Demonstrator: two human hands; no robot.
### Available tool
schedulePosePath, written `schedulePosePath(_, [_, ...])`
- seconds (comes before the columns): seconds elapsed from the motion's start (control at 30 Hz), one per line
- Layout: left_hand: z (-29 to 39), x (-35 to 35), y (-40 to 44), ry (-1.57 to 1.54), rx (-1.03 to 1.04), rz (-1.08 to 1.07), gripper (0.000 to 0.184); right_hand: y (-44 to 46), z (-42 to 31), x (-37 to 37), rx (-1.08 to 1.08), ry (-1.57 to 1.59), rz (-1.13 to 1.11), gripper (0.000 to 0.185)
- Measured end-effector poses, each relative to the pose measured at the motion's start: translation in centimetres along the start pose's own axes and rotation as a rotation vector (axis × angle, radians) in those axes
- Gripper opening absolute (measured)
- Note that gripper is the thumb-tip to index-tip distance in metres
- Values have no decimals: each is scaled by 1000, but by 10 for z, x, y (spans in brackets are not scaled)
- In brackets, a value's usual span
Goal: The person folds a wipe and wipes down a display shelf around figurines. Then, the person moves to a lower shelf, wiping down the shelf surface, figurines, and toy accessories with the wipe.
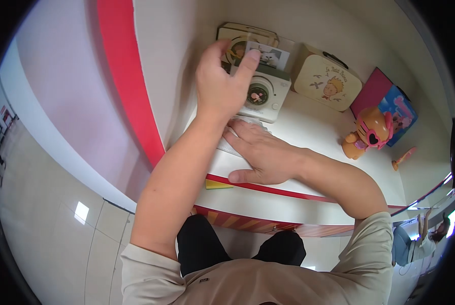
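Note:
My left hand (221,84) grips the left side of a white instant camera (268,94) with a round lens. Its thumb lies across the front of a photo print (272,56) standing out of the camera's top, and some fingers are hidden behind. Just below the camera, my right hand (268,155) presses a crumpled white cloth (229,146) onto the white shelf (309,145). Its fingers lie fairly flat over the cloth, with the thumb spread toward the shelf's red front edge. Behind the camera leans a cream case (248,34) with a round picture.
Right of the camera stand a cream Le Petit Prince case (325,81), pink and blue boxes (397,114), an orange figurine (362,134) with pink glasses and a small orange piece (404,158). A wall with a red edge (123,66) rises left. Another person (415,246) is at far right.

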State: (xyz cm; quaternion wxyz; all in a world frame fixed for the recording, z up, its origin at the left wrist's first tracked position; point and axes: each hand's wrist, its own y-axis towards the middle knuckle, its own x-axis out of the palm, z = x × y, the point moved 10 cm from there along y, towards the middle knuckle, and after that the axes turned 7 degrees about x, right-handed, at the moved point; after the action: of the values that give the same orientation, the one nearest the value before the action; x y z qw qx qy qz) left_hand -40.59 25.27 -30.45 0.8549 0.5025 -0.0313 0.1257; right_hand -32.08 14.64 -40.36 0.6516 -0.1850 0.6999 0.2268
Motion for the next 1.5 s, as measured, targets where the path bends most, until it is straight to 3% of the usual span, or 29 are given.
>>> schedulePosePath(0.13, [34, -8, 2, -92, 169, -65, 33, 34, -15, 2, -48, 14, 45, 87])
schedulePosePath(0.3, [27, -17, -1, -162, 135, -48, 22, 56, -23, 3, -53, 214, -116, 81])
schedulePosePath(0.4, [39, -28, -20, -64, 199, -167, 20, 50, -28, 1, 8, 440, -182, 76])
schedulePosePath(0.5, [40, -44, -63, 113, 110, -433, 28, 46, -23, 1, 98, 661, -228, 73])
schedulePosePath(0.57, [39, -59, -76, 160, 26, -574, 35, 50, -20, -10, 26, 481, 7, 73])
schedulePosePath(0.63, [33, -67, -85, 236, -174, -722, 54, 45, -21, -16, -20, 295, 228, 73])
schedulePosePath(0.8, [36, -62, -106, 488, 74, -918, 77, 33, -21, -5, -3, 157, 277, 74])
schedulePosePath(0.97, [63, -88, -126, 641, 154, -1001, 91, 19, -50, 0, -42, 42, 180, 75])
schedulePosePath(1.17, [83, -104, -129, 623, 152, -1084, 86, 7, -74, 4, -30, 31, 237, 81])
schedulePosePath(1.33, [54, -77, -112, 617, -85, -1247, 97, 32, -61, 17, 78, 80, -24, 77])
schedulePosePath(1.5, [29, -58, -107, 422, -39, -1206, 96, 23, -47, -3, 174, 211, 333, 78])
